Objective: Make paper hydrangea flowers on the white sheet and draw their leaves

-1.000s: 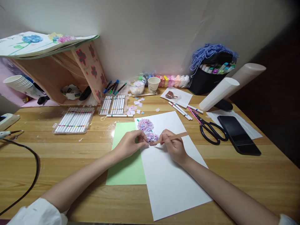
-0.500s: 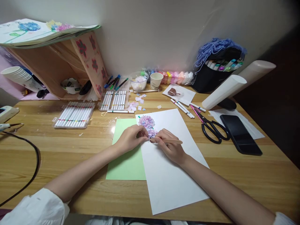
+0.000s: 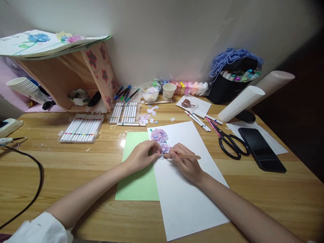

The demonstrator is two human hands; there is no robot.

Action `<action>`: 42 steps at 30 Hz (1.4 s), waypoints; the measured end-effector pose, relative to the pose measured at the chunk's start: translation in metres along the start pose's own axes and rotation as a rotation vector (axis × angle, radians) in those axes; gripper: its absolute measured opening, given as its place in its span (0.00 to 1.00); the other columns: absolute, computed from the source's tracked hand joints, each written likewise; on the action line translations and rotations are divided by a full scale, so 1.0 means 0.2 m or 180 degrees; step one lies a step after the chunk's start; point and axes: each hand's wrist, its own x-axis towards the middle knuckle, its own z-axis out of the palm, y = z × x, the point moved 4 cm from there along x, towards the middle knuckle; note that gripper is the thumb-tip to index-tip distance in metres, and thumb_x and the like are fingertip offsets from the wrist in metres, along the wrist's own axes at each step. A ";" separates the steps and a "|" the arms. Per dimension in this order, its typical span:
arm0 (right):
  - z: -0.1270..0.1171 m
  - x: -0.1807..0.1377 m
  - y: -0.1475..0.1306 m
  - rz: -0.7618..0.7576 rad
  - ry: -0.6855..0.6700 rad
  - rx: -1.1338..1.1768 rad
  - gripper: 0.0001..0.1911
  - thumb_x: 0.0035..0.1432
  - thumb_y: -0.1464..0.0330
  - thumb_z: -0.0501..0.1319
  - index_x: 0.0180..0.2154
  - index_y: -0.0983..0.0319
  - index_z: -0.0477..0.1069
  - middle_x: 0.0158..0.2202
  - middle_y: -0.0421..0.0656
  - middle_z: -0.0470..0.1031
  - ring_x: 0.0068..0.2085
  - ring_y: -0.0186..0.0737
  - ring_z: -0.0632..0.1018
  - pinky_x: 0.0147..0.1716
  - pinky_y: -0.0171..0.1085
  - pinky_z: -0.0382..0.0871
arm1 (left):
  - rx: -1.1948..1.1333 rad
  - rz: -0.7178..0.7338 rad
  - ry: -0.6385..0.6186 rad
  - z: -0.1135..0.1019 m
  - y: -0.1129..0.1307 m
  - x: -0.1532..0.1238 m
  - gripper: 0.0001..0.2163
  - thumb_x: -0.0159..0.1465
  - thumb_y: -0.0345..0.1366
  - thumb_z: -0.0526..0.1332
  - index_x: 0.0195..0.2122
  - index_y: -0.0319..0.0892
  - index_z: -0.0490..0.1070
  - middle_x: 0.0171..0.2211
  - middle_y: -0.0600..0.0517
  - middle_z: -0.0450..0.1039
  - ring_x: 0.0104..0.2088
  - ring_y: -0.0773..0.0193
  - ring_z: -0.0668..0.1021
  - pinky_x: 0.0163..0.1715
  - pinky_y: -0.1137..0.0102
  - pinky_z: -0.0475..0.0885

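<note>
Apparently pinching a pale scrap (image 3: 161, 157) with the left hand (image 3: 142, 155), perhaps to steady it; pinching the wooden stick (image 3: 192, 157) pen-like in the right hand (image 3: 188, 168), likely for control.

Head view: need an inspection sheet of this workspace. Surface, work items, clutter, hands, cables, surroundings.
Surface: wooden table, with small pale paper scraps toward the back.
Work items: white sheet overlapping a green sheet; two purplish flower clusters near the white sheet's far left corner.
Clutter: marker cases at back left; scissors and black phone at right.
Left hand: fingertips beside the lower cluster; grip on anything unclear.
Right hand: holds a flat wooden stick, tip by the lower cluster.
Cables: one black cable curving at far left, clear of both sheets.
Surroundings: grey wall behind; co-workers: nothing seen.
</note>
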 end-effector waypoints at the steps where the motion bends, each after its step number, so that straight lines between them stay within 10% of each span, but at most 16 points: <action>1: 0.00 0.00 0.00 -0.0033 -0.0006 -0.0007 0.13 0.66 0.71 0.50 0.29 0.59 0.67 0.25 0.40 0.71 0.29 0.37 0.69 0.30 0.37 0.63 | 0.0007 0.0023 0.0004 0.00 0.00 0.00 0.04 0.59 0.30 0.59 0.36 0.42 0.70 0.32 0.54 0.73 0.32 0.67 0.73 0.34 0.71 0.68; 42: 0.02 0.00 0.00 0.0175 0.0056 0.0090 0.14 0.66 0.71 0.49 0.29 0.59 0.67 0.27 0.40 0.74 0.32 0.38 0.73 0.35 0.39 0.66 | -0.0158 -0.0318 0.0771 -0.04 -0.08 0.00 0.09 0.66 0.40 0.53 0.34 0.41 0.67 0.29 0.54 0.71 0.29 0.67 0.71 0.31 0.72 0.64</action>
